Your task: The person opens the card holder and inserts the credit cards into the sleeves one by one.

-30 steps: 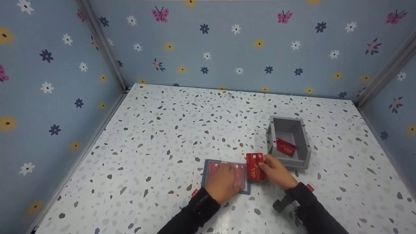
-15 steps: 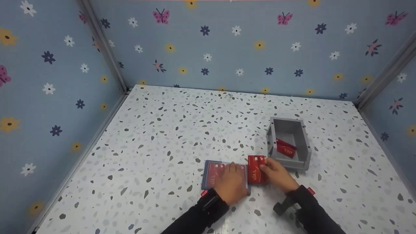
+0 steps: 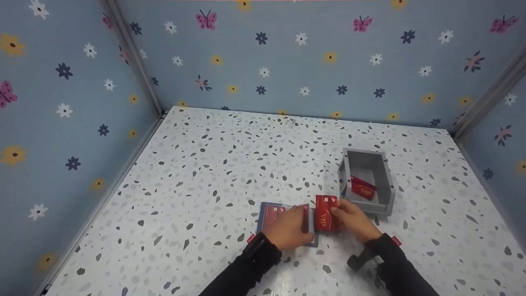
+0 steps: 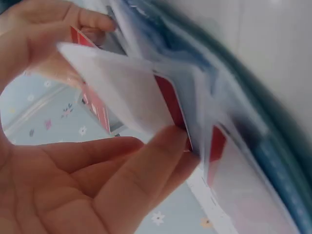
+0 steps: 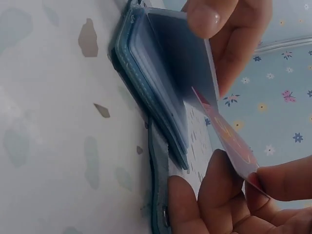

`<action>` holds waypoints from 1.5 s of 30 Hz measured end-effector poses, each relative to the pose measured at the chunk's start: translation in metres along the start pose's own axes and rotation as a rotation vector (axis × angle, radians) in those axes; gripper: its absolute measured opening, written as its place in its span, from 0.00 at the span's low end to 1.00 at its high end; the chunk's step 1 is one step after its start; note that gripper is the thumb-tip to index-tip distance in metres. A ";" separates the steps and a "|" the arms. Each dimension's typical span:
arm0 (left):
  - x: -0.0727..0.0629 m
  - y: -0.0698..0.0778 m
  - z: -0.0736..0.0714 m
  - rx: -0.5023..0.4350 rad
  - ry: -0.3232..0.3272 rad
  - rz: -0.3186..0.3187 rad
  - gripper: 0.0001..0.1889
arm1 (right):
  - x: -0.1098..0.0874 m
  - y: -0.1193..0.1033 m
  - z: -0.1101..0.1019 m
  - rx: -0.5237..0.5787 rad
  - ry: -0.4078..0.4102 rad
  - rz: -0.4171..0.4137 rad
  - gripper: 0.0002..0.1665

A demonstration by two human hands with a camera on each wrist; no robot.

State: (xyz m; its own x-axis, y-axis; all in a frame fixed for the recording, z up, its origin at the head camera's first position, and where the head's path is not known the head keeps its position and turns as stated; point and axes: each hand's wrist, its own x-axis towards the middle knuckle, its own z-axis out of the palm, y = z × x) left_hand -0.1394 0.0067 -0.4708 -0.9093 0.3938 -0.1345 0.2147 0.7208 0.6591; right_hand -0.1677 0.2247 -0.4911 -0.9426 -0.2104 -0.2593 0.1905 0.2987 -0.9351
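A blue card holder with clear plastic pages lies on the table, a red VIP card showing through its left side. My left hand pinches the edge of a raised clear page between thumb and fingers; a red strip of card shows in it. Just to the right, my right hand pinches another red VIP card by its right side. In the right wrist view this card's far corner reaches the raised page's edge. The left hand covers part of the holder in the head view.
A grey open bin stands right behind my right hand, with a red VIP card leaning inside. The speckled white table is bounded by blue flowered panels at the back and sides.
My left hand lay over the clear pages, shifted right to their edge, and now pinches and lifts one page. My right hand keeps its hold on the card, nearly in place.
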 end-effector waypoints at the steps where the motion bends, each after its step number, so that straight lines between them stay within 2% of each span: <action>1: -0.001 -0.001 -0.003 -0.026 -0.005 0.003 0.39 | 0.000 -0.001 0.000 0.004 -0.002 0.005 0.05; 6: -0.006 -0.011 -0.015 -0.149 -0.019 0.001 0.44 | 0.000 -0.002 0.001 0.036 -0.034 0.012 0.04; 10: -0.010 -0.020 -0.026 -0.192 -0.006 -0.025 0.43 | 0.001 -0.004 0.002 0.009 -0.053 0.000 0.05; 18: -0.012 -0.045 -0.038 -0.317 0.117 -0.070 0.32 | 0.004 -0.013 0.010 -0.121 -0.017 -0.021 0.07; 21: -0.011 -0.053 -0.040 -0.307 0.158 -0.095 0.29 | 0.008 -0.016 0.016 -0.130 -0.028 -0.043 0.07; 24: -0.011 -0.059 -0.041 -0.265 0.178 -0.121 0.29 | 0.012 -0.018 0.022 -0.128 -0.046 -0.070 0.08; 28: -0.012 -0.064 -0.041 -0.219 0.172 -0.096 0.32 | 0.016 -0.020 0.030 -0.152 -0.080 -0.090 0.09; 32: -0.013 -0.066 -0.041 -0.173 0.166 -0.065 0.31 | 0.019 -0.020 0.039 -0.161 -0.106 -0.080 0.09; 38: -0.014 -0.068 -0.039 -0.128 0.163 -0.100 0.31 | 0.025 -0.019 0.052 -0.191 -0.154 -0.065 0.07; 45: -0.013 -0.069 -0.039 -0.165 0.150 -0.143 0.32 | 0.026 -0.022 0.056 -0.246 -0.147 -0.010 0.08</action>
State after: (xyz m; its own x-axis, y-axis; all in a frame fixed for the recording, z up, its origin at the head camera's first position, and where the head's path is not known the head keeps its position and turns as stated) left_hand -0.1560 -0.0704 -0.4853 -0.9716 0.1967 -0.1315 0.0304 0.6551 0.7550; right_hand -0.1813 0.1603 -0.4910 -0.8906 -0.3423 -0.2993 0.0918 0.5093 -0.8557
